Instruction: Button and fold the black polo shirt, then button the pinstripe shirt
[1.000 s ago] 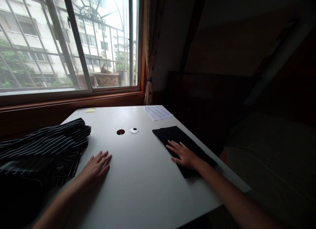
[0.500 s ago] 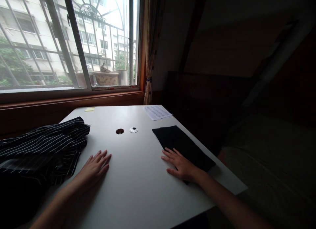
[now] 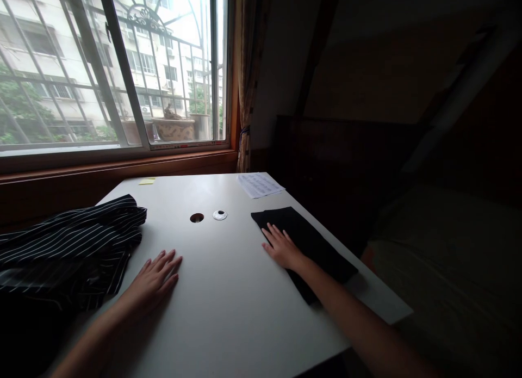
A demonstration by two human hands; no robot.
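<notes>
My left hand [image 3: 155,276] lies on the white table [image 3: 212,302] with its fingers apart and nothing in it. Just left of it is a heap of black cloth with white stripes [image 3: 77,231], crumpled, its near part lost in shadow. My right hand [image 3: 282,248] rests with spread fingers along the left edge of a flat, folded black cloth [image 3: 322,253]. That cloth lies slanted near the table's right edge. The right forearm crosses over its lower part and hides some of it. What kind of garment each cloth is, I cannot tell.
Toward the back right of the table lie printed paper sheets [image 3: 261,185]. A yellow sticky note [image 3: 147,180] is at the back left. A round cable hole [image 3: 197,218] and a loose-looking silver cap [image 3: 219,215] are mid-table. Behind stands a barred window [image 3: 163,68] with a curtain [image 3: 244,144].
My right hand has slid forward and slightly left along the edge of the folded black cloth. The left hand stays in nearly the same place.
</notes>
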